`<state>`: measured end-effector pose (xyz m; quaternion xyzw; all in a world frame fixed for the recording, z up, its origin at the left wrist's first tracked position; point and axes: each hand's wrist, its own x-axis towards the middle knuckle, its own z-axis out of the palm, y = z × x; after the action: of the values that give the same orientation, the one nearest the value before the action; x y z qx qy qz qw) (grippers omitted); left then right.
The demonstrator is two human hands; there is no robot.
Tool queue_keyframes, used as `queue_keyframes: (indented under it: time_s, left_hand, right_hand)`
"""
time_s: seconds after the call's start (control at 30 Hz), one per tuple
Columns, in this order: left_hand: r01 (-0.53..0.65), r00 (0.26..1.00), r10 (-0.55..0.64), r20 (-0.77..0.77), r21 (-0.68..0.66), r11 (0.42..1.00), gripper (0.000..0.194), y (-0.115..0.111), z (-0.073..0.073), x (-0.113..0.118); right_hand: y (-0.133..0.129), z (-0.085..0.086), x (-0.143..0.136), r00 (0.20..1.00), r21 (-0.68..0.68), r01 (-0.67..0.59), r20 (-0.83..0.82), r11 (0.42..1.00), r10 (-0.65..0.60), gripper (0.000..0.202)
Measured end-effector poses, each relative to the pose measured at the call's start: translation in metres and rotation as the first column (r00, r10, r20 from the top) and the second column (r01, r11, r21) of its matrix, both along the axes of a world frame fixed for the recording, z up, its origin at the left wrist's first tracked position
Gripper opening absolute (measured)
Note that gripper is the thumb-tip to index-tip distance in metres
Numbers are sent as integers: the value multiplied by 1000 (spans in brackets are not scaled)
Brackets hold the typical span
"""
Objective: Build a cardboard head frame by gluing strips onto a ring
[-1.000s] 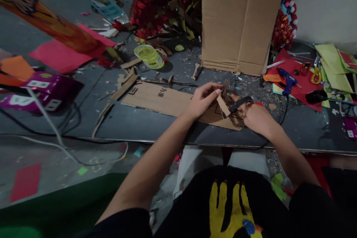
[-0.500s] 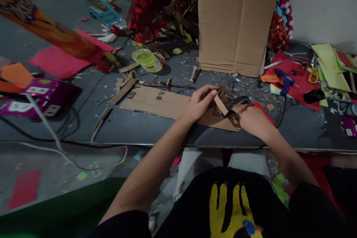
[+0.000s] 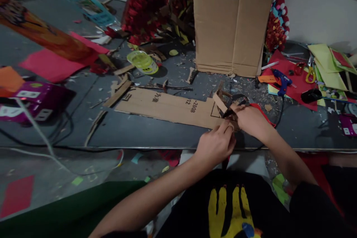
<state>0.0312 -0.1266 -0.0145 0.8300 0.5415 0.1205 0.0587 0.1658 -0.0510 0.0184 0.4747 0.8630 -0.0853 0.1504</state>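
A long flat cardboard strip [image 3: 167, 108] with printed characters lies along the table's front part. At its right end sits a small bundle of cardboard pieces and a dark band [image 3: 223, 104]. My right hand [image 3: 248, 117] is closed on this bundle from the right. My left hand [image 3: 216, 143] is closed at the strip's lower right end, near the table edge, its fingers pinched on a small brown piece whose shape is partly hidden. The fingertips of both hands are close together.
Behind stands a tall cardboard box [image 3: 231, 22]. A yellow-green tub [image 3: 142, 62] and cardboard scraps lie left of it. At right are a blue glue gun [image 3: 282, 81] and yellow-handled scissors [image 3: 310, 75] on red paper. A purple box [image 3: 41, 100] with cords sits at left.
My left hand has left the top of the bundle and moved down and right to the strip's lower edge, uncovering printed numbers. My right hand has stayed nearly in place.
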Motion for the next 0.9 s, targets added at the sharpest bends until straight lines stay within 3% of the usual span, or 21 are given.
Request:
queue_keyframes:
  time_s: [0.1, 0.3, 0.53, 0.9]
  left_hand:
    - [-69, 992, 42, -123, -227, 972, 25, 3, 0, 7]
    - [-138, 984, 89, -157, -339, 931, 30, 7, 4, 9]
    - [-158, 978, 97, -185, -345, 925, 29, 6, -4, 11]
    - [-78, 984, 34, -177, -250, 965, 28, 9, -15, 6]
  right_hand:
    - [1, 0, 3, 1000, -36, 16, -24, 999, -17, 41]
    - [0, -5, 8, 997, -67, 47, -62, 997, -51, 44]
    - [0, -14, 15, 985, -91, 91, -137, 992, -103, 44]
    - [0, -36, 20, 924, -104, 181, -324, 978, -205, 44]
